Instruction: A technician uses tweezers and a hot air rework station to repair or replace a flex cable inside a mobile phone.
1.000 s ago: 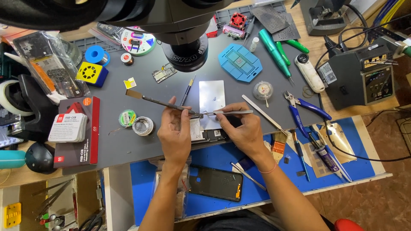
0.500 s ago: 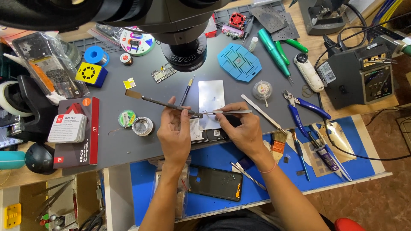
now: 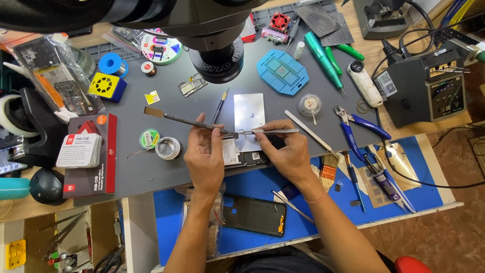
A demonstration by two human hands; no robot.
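Observation:
My left hand (image 3: 204,154) grips a long thin scraper tool (image 3: 182,120) whose flat blade points up and to the left. My right hand (image 3: 285,149) pinches metal tweezers (image 3: 270,131), their tips meeting the scraper's end near the middle. Both hands hover over a small circuit board (image 3: 247,157) lying on the grey work mat (image 3: 141,172), just below a bright steel plate (image 3: 249,112). The microscope head (image 3: 217,58) hangs above them.
A black phone frame (image 3: 255,215) lies on the blue mat near me. Blue pliers (image 3: 361,126), a brush (image 3: 328,169) and spare tweezers (image 3: 309,131) lie to the right. A soldering station (image 3: 429,86) stands far right. Solder reels, flux tin (image 3: 167,147) and boxes crowd the left.

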